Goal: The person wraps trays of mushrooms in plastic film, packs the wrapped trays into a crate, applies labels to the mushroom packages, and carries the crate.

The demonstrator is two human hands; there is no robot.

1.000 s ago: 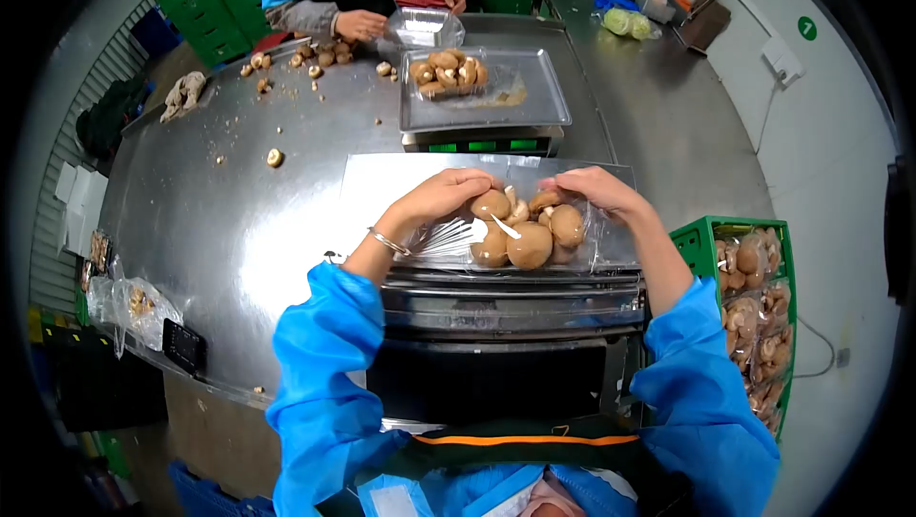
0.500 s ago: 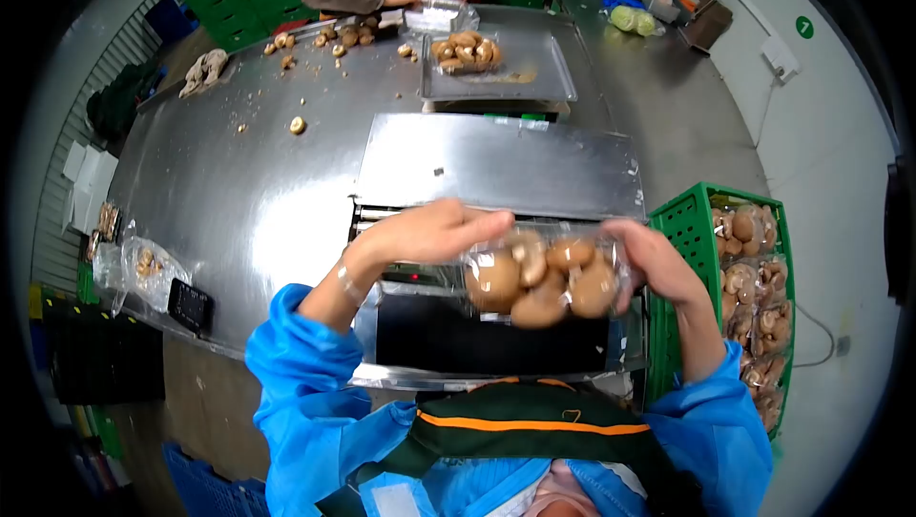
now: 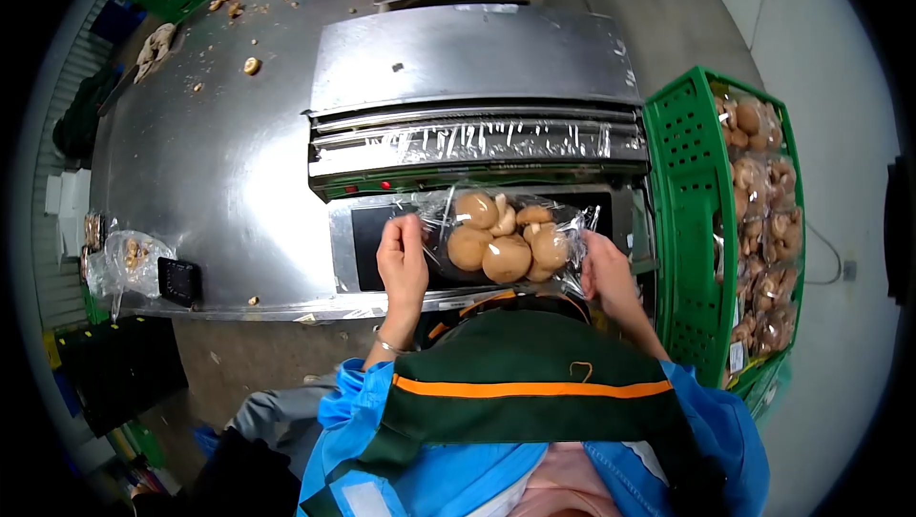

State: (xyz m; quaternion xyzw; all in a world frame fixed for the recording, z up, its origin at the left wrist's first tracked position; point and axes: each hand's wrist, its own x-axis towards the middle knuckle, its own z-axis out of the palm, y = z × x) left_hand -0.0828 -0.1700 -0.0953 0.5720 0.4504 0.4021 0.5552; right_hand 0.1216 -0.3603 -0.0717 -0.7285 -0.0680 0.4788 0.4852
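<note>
A pack of brown mushrooms (image 3: 504, 258), wrapped in clear plastic film (image 3: 437, 231) with loose ends at both sides, is over the black plate (image 3: 367, 240) of the wrapping machine. At its left end, my left hand (image 3: 405, 264) has its fingers closed, apparently pinching the film. On the other side my right hand (image 3: 609, 279) has its fingers closed on the crumpled film end. The mushrooms lie caps and stems up under the film. Whether the pack rests fully on the plate I cannot tell.
The machine's film roll (image 3: 477, 140) and metal cover (image 3: 472, 54) are just beyond the pack. To the right stands a green crate (image 3: 682, 231) holding several mushroom packs (image 3: 763, 183). A black tray (image 3: 179, 280) and plastic bag (image 3: 132, 264) lie left. Loose mushrooms (image 3: 252, 66) dot the steel table (image 3: 210, 164).
My hands have lowered the mushroom pack toward the black plate and shifted from holding its sides to its film ends. The view has tilted down; the co-worker at the far end is out of sight.
</note>
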